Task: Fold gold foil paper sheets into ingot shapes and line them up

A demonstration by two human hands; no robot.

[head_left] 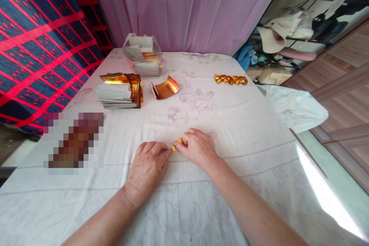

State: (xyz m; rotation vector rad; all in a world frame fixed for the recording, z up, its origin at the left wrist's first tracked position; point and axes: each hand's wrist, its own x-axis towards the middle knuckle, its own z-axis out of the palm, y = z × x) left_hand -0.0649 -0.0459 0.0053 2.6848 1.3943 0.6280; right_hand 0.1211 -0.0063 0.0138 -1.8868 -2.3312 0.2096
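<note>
A small piece of gold foil paper (177,144) lies between my two hands, low over the cloth-covered table. My right hand (198,147) is closed on it, with the thumb and fingers pinching its right side. From the left, my left hand (151,161) meets its other end with curled fingers, the fingertips partly hidden. Beyond my hands, a few curved gold foil sheets (166,87) lie loose. To their left is a thick stack of foil paper (117,94), pale sides and gold sides showing. A row of crumpled gold foil pieces (230,79) sits at the far right.
A clear plastic bag (143,57) with more foil paper stands at the back left. A blurred-out patch (73,144) covers something on the left. Purple curtain (190,11) hangs behind the floral tablecloth (184,207). A white bag (300,109) and cluttered shelves are off the right edge.
</note>
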